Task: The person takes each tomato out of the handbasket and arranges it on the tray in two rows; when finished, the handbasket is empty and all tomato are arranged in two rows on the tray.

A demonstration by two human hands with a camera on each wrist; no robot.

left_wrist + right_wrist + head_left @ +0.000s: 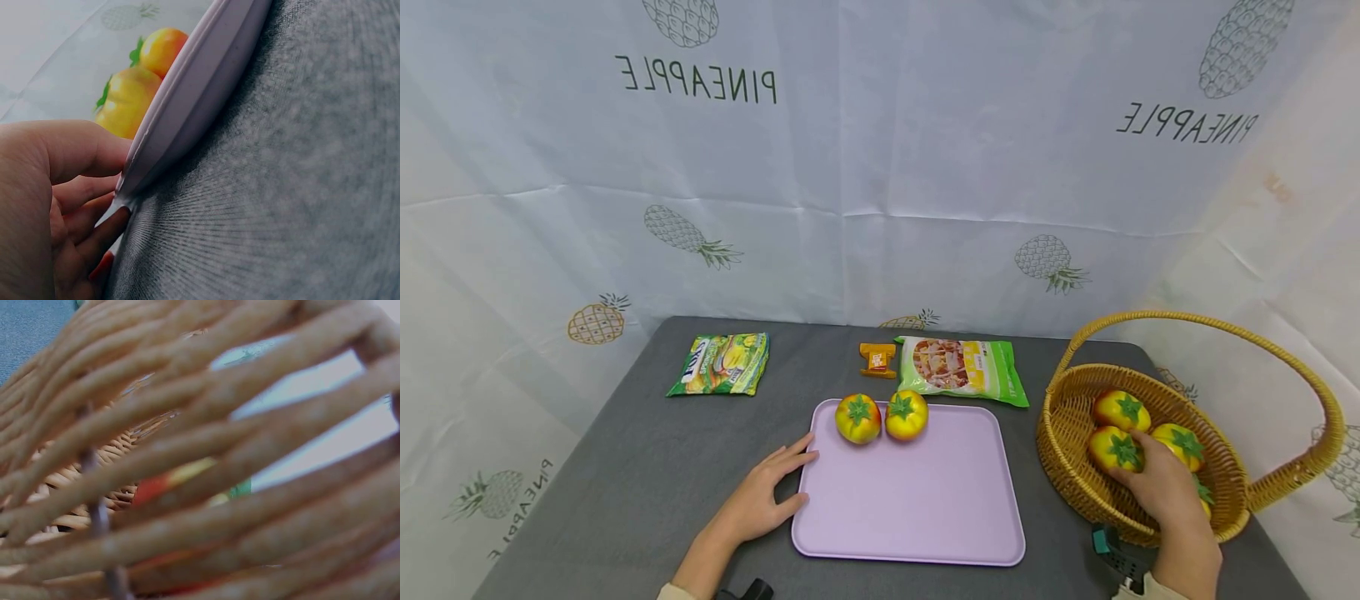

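Nearest, at left, a person's left hand (763,497) lies relaxed, fingers loosely extended and touching the lilac tray (910,500) at its left rim. Two yellow-red fruits (858,419) sit along the tray's far edge. At right, inside a wicker basket (1060,471), another fruit (1107,450) is gripped by the right hand (1167,487). Removing it seems the current step; next calls for a secure lift over the rim.

I look forward and down through the head view, from well back behind the left fingers (793,462) and right fingers (1152,452). My left wrist view peers low and close past the left fingers — sharing tray (910,508) and two fruits (858,419) with the head. My right faces the basket (1063,468), shared too — nearly against it.
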